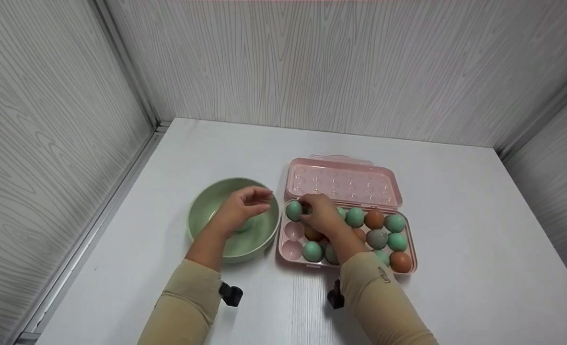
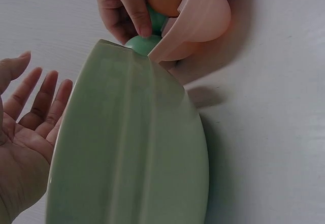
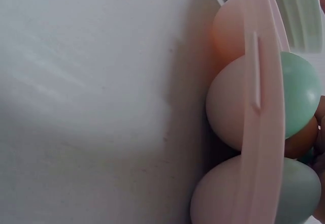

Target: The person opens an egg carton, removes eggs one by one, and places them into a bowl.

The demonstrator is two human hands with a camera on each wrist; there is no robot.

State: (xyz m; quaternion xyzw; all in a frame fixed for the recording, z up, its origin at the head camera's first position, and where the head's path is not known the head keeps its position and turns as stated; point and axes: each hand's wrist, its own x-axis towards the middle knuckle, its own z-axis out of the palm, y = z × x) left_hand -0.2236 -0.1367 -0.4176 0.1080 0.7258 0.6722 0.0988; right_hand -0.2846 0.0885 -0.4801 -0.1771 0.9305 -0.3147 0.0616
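Observation:
My left hand (image 1: 235, 211) hovers over the green bowl (image 1: 199, 211), fingers loosely bent and nothing in them. In the left wrist view its palm and spread fingers show beyond the bowl's wall (image 2: 127, 142). My right hand (image 1: 325, 215) pinches a green egg (image 1: 293, 211) at the back left corner of the pink egg carton (image 1: 293, 249). Thumb and fingers meet the egg's right side. Brown, green and greyish eggs fill other cups, some hidden under the right forearm. Inside the bowl, a green egg (image 1: 246, 225) is partly covered by my left hand.
The carton's pink lid (image 1: 343, 182) lies opened back behind the eggs. Bowl and carton stand side by side on a white table (image 1: 456, 201). Wood-grain panels (image 1: 312, 67) rise behind and at both sides.

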